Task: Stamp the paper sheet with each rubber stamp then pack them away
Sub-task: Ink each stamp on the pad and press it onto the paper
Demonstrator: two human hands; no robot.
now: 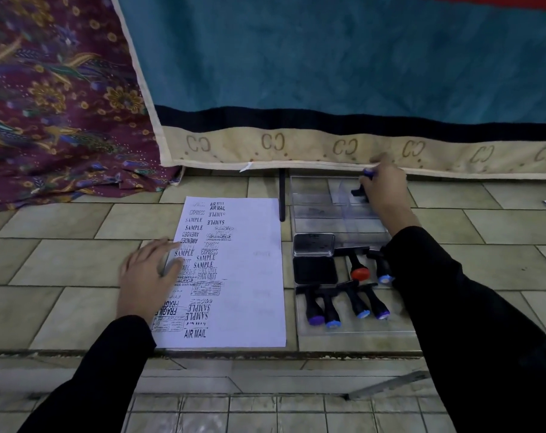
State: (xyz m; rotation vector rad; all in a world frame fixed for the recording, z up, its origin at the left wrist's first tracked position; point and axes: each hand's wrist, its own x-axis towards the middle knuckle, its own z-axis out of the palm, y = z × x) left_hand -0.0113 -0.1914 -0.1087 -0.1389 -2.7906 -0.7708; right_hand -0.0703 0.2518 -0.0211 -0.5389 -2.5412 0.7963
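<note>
Right hand [387, 195]: the fingers [378, 182] are curled closed round the handle of a rubber stamp [360, 192]. Its purple-blue cap shows above the knuckles and its black base juts out on the side facing the paper sheet [243, 276]. The stamp sits at a rear compartment of the clear divided box [315, 198], which lies just beyond the sheet's far right corner. Whether the base touches the box floor cannot be told.

Left hand [148, 279]: the fingers [168, 246] are straight, slightly spread, and pressed flat on the sheet's left edge, fingertips over the printed marks. It holds nothing.

The paper sheet lies flat on the tiled floor [62, 267]. Its left half is covered with black impressions reading AIR MAIL, SAMPLE, EXPRESS and FAX OUT; the right half is nearly blank.

Just right of the sheet, at mid-length, an open ink pad [315, 270] lies with its hinged lid [313, 245] on the far side. Right of the pad, a red-capped stamp [359, 271] and a blue-capped stamp [384, 275] lie on their sides. Nearer the sheet's front right corner, a clear tray [359, 328] carries a row of four stamps [331, 312] with blue or purple caps.

Beyond the sheet hangs a teal blanket [327, 57]; a floral cloth [53, 104] lies to its left.
</note>
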